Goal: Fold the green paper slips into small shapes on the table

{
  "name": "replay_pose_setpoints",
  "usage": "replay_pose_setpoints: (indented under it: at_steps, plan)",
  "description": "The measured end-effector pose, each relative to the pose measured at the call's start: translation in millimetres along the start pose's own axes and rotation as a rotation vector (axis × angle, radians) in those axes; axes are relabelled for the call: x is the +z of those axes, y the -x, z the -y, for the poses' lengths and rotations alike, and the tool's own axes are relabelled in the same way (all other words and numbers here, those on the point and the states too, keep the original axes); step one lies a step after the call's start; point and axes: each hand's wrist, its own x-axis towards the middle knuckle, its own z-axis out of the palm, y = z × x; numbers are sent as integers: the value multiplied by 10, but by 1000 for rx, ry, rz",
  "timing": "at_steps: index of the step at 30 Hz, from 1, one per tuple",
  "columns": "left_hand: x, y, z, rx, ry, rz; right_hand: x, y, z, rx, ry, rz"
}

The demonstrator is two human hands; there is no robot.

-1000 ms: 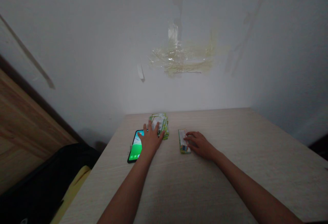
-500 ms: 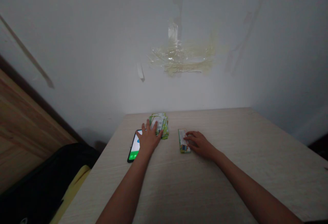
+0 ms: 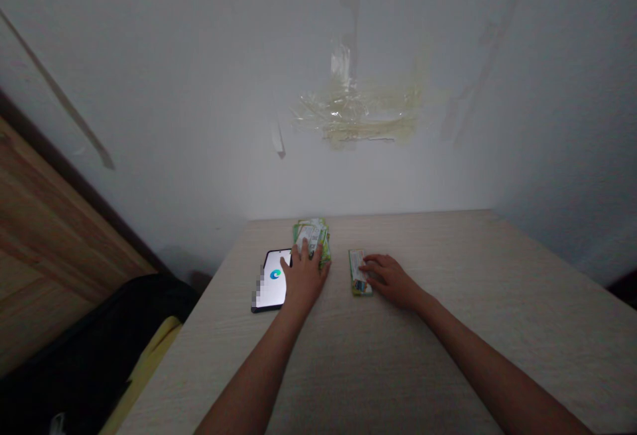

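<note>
Covering near part of card pile [image 3: 312, 233]: left hand [image 3: 303, 279], spread wide.
Right hand [image 3: 397, 282]: bent at right edge of card stack [image 3: 355, 262], right of pile; cannot tell if gripping.
Phone [image 3: 271, 289]: lit, left.

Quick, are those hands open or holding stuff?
Left hand: open, spread over the paper pile.
Right hand: touching the smaller paper stack; can't tell if closed.

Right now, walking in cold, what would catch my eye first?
Probably the smartphone, its white screen glowing beside the left hand on the dim wooden-looking table. Next, the shiny clear tape stuck on the yellow-stained wall above. Then the green printed cards: a messy pile under the left fingertips, a narrower stack at the right hand's fingertips.
</note>
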Motion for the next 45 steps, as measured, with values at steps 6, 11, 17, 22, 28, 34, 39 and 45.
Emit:
replay_pose_setpoints:
  at_steps: [6,11,17,22,28,34,39,45]
  plan:
    - [-1,43,-133,173,117,-7,82,-51,-6,54,25,-60]
    - [88,75,-197,310,192,27,129,-71,-40,67,13,-82]
    - [113,101,-201,327,214,57,134,-105,-61,102,2,-91]
    - [95,94,-220,299,192,62,157,-128,-82,120,7,-100]
    - [142,90,-216,324,188,24,153,-130,-60,143,-4,-108]
    - [145,92,-213,313,210,41,123,-127,-23,163,-19,-102]
    - [117,94,-215,316,215,49,138,-103,-11,160,3,-109]
    - [90,101,-221,305,231,76,135,-82,10,122,27,-98]
